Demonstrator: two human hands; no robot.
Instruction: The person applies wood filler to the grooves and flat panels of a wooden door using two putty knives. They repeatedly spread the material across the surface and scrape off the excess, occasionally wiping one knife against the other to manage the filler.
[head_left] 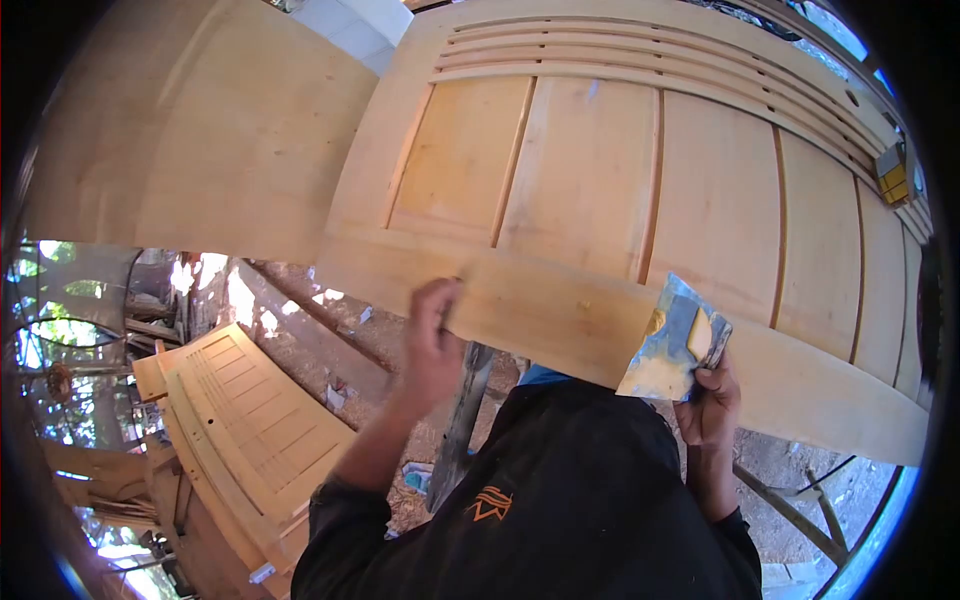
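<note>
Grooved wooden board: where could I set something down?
The flat sections between the grooves look free, from the slats to the front rail. So does the rail between the left hand and smeared sheet. Crowded: around the right hand and by the block on the slats.

One left hand [435, 325] and one right hand [708, 412] are shown. One smeared plate [655, 362] is seen. Two grooved wooden panels are counted: one large panel [590, 170] and one farther panel [262, 415]. One plain board [220, 130] and one orange logo [491, 504] are also visible.
</note>
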